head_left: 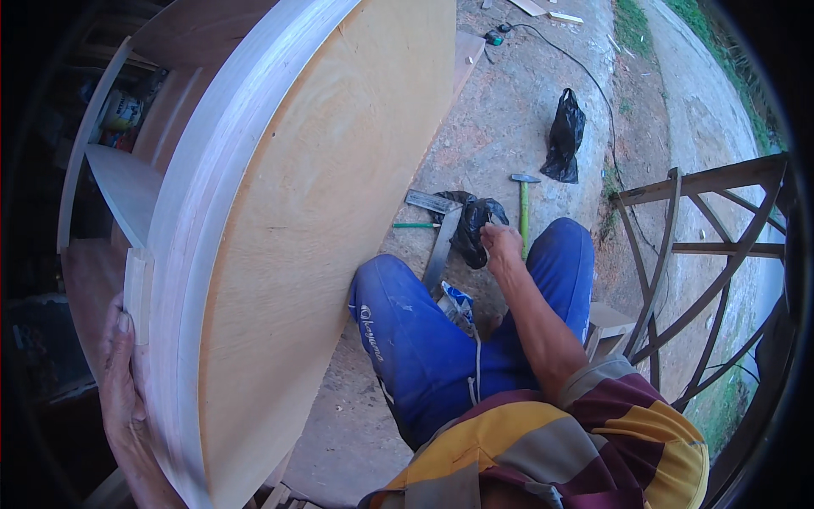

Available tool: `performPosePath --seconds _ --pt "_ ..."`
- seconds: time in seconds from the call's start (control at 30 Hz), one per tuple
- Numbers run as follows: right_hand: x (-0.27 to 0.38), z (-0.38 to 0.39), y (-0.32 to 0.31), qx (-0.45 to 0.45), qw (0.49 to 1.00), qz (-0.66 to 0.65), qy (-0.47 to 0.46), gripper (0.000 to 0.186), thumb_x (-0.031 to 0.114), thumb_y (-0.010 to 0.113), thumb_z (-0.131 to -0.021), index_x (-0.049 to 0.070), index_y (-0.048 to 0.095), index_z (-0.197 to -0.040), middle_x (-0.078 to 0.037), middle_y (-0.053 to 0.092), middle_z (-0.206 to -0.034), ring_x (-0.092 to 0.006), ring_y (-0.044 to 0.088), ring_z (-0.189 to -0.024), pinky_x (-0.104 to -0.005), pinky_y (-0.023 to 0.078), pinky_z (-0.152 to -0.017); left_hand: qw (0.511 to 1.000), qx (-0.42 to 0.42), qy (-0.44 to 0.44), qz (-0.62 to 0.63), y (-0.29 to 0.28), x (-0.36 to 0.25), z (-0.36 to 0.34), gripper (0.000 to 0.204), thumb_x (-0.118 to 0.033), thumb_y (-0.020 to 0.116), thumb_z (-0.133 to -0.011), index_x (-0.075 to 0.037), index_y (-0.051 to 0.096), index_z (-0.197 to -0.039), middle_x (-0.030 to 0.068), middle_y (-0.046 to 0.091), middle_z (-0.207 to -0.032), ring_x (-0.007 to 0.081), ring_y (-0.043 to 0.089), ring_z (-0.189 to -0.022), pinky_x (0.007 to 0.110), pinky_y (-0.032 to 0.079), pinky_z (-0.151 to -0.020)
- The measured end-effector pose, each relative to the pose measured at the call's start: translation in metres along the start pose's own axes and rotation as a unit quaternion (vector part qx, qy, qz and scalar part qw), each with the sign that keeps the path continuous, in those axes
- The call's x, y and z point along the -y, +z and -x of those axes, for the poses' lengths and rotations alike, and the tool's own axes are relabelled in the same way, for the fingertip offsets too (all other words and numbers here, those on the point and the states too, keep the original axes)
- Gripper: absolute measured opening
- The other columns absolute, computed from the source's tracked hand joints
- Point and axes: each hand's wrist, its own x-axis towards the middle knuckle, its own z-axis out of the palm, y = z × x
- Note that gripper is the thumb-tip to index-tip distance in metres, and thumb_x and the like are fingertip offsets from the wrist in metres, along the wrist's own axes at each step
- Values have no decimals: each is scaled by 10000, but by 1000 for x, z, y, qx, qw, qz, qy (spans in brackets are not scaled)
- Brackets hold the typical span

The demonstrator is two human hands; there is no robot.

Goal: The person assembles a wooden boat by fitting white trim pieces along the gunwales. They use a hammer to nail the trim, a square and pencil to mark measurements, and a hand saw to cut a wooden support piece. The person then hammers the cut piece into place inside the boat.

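A large wooden cabinet piece (314,170) with a pale plywood face and a light curved edge rises on my left. My left hand (125,382) grips its outer side, its fingertips beside a short pale wood strip (138,293) on that edge. Over a black plastic bag (476,242) on the ground, the fingers of my right hand (503,244) are pinched together. Whatever they hold is too small to make out. Left of this bag lie a metal try square (443,246) and a green pencil (415,225). A hammer (524,208) with a green handle lies just beyond my right hand.
Another black plastic bag (564,140) stands farther off, near a dark cable (585,68). A blue and white packet (456,304) lies between my knees. On the right is a wooden lattice frame (704,246). Shelves (127,182) with a can (121,110) show at left.
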Motion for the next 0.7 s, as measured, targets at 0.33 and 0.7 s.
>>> performPosePath --seconds 0.33,0.7 --pt "76 108 68 371 909 -107 -158 168 6 672 -928 10 670 -1096 -98 700 -1035 -183 688 -970 -312 549 -920 1000 -6 20 -1 19 -9 3 479 -322 561 -1014 -54 497 -1406 127 587 -1328 197 543 -1255 298 410 -1095" --pt "111 206 130 498 840 -115 -181 244 91 632 -970 62 585 -1208 -67 600 -1012 -179 591 -955 -365 515 -885 999 27 30 -16 23 -14 3 466 -338 583 -1010 -23 530 -1349 111 610 -1233 148 551 -1164 276 434 -999"
